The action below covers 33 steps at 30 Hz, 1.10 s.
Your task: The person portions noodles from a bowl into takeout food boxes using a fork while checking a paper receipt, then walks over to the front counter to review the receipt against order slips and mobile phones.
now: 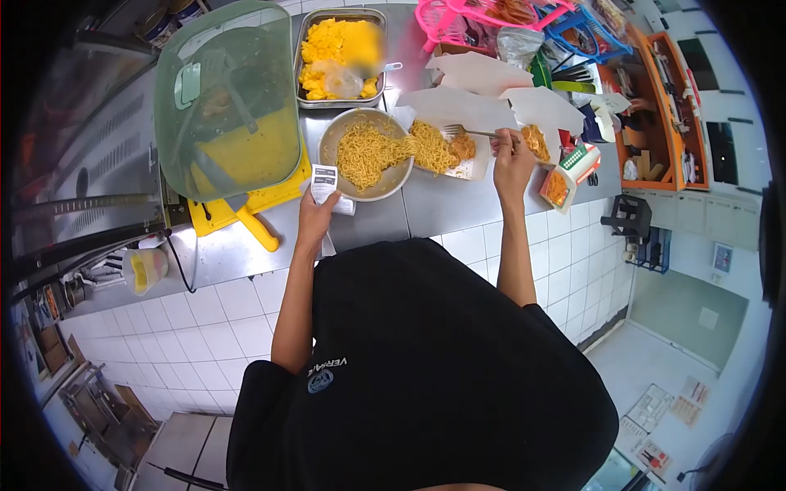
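Observation:
My left hand [314, 216] is closed on a white printed paper slip [324, 182] at the near left rim of a metal bowl [378, 193]. Whether its fingers also grip the rim I cannot tell. Yellow noodles [360, 155] fill the bowl and trail over its right side into an open white takeaway box [472, 169]. Inside that box, more noodles lie beside an orange-brown fried piece [463, 147]. My right hand [512, 164] is closed around the handle of a fork [475, 132], whose tines point left above the box.
A greenish translucent bin [176, 123] stands left, above a yellow board with a yellow-handled knife [259, 227]. Behind the bowl sits a metal tray [307, 104] of yellow food. Another filled box [560, 200] is at right, with pink [446, 29] and blue baskets [585, 41] behind.

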Each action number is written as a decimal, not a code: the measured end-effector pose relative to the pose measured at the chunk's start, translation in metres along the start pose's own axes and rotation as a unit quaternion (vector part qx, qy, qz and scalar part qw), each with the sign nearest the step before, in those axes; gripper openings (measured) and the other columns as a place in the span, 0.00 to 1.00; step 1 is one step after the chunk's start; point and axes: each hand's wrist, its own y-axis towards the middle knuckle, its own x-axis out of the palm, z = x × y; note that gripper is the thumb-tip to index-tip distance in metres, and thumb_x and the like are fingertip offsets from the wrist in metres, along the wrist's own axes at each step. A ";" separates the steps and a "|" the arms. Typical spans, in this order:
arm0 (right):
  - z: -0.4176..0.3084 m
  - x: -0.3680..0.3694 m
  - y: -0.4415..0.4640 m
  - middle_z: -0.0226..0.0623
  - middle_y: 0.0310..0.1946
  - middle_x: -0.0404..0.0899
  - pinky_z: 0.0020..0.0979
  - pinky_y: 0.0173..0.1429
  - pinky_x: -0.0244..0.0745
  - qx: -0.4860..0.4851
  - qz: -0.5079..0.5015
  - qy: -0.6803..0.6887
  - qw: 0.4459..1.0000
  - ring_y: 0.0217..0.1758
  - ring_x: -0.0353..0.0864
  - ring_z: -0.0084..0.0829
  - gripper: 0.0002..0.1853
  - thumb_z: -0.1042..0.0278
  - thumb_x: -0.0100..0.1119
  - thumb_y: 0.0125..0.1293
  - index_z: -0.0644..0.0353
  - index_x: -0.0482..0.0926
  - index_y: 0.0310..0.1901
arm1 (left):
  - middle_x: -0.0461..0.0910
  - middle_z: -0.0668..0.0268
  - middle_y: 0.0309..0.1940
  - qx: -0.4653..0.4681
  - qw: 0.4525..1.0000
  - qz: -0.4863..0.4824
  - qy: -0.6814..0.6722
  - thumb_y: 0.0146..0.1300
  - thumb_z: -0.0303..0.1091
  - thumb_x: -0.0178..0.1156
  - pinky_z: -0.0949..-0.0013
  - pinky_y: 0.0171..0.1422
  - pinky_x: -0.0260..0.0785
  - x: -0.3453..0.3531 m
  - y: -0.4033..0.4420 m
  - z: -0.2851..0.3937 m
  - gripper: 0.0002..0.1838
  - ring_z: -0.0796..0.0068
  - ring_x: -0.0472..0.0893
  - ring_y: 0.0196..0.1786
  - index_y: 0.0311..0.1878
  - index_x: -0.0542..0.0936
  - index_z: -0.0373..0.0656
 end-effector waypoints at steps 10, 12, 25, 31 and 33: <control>-0.007 -0.008 0.008 0.51 0.28 0.79 0.43 0.37 0.71 -0.033 -0.096 -0.165 0.981 0.32 0.79 0.51 0.11 0.66 0.51 0.72 0.66 0.78 0.38 | 0.82 0.65 0.45 0.014 1.000 0.005 -0.018 0.63 0.28 0.62 0.71 0.49 0.71 0.000 0.005 0.001 0.18 0.77 0.80 0.45 0.56 0.75 0.37; -0.012 -0.008 0.010 0.51 0.28 0.79 0.43 0.37 0.71 -0.057 -0.083 -0.191 0.976 0.32 0.79 0.51 0.10 0.68 0.51 0.71 0.66 0.78 0.37 | 0.82 0.65 0.45 0.002 1.000 0.006 -0.010 0.63 0.28 0.62 0.71 0.50 0.71 0.002 0.003 0.005 0.18 0.76 0.80 0.45 0.56 0.74 0.37; -0.050 0.000 0.004 0.35 0.23 0.81 0.27 0.34 0.73 -0.028 -0.072 0.044 0.996 0.27 0.80 0.24 0.09 0.67 0.54 0.72 0.63 0.81 0.39 | 0.81 0.65 0.46 0.000 1.000 0.002 -0.024 0.63 0.27 0.62 0.70 0.53 0.70 0.005 0.004 0.001 0.19 0.75 0.80 0.46 0.56 0.74 0.36; -0.050 0.074 0.004 0.42 0.24 0.81 0.31 0.37 0.75 -0.177 -0.153 0.065 0.970 0.28 0.82 0.34 0.10 0.67 0.55 0.70 0.66 0.80 0.39 | 0.81 0.65 0.45 0.020 1.000 -0.002 -0.012 0.62 0.27 0.62 0.70 0.53 0.70 0.004 0.004 0.001 0.18 0.76 0.80 0.46 0.55 0.74 0.37; -0.039 0.090 0.011 0.43 0.24 0.81 0.33 0.37 0.75 -0.153 -0.197 0.029 0.968 0.28 0.82 0.37 0.11 0.66 0.55 0.70 0.67 0.80 0.38 | 0.81 0.65 0.45 0.021 1.000 -0.004 -0.020 0.61 0.27 0.61 0.70 0.53 0.70 0.006 0.004 0.004 0.18 0.76 0.80 0.46 0.55 0.74 0.37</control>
